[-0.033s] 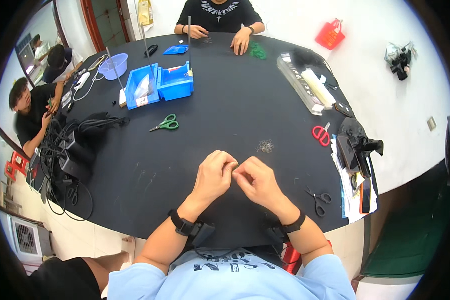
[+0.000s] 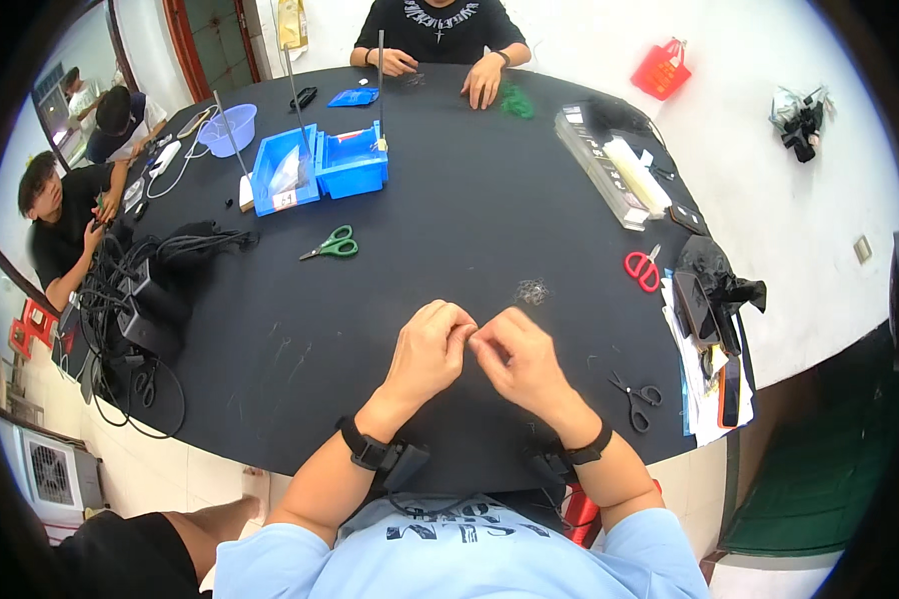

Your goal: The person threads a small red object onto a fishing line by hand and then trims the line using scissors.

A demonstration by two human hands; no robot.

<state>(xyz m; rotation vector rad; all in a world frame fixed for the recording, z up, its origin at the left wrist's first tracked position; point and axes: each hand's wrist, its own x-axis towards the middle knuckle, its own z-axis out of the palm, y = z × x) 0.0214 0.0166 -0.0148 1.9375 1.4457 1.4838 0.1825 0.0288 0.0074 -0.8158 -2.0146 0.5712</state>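
Observation:
My left hand (image 2: 428,349) and my right hand (image 2: 519,361) meet fingertip to fingertip above the black table (image 2: 420,270), close to its near edge. Both are closed in a pinch, thumb against fingers. Whatever lies between the fingertips is too small to make out. Just beyond my right hand is a small heap of thin, greyish wire-like bits (image 2: 532,292). Black scissors (image 2: 637,401) lie to the right of my right forearm. Green-handled scissors (image 2: 332,244) rest farther off, beyond my left hand.
Two joined blue bins (image 2: 354,178) with upright rods stand far left, near a purple basin (image 2: 228,132). Black cables and adapters (image 2: 150,299) crowd the left edge. Red scissors (image 2: 642,268), a black bag (image 2: 714,270) and papers line the right. Co-workers sit opposite and left.
My right hand has shifted very slightly up and now looks a little blurred. My left hand stays almost in place.

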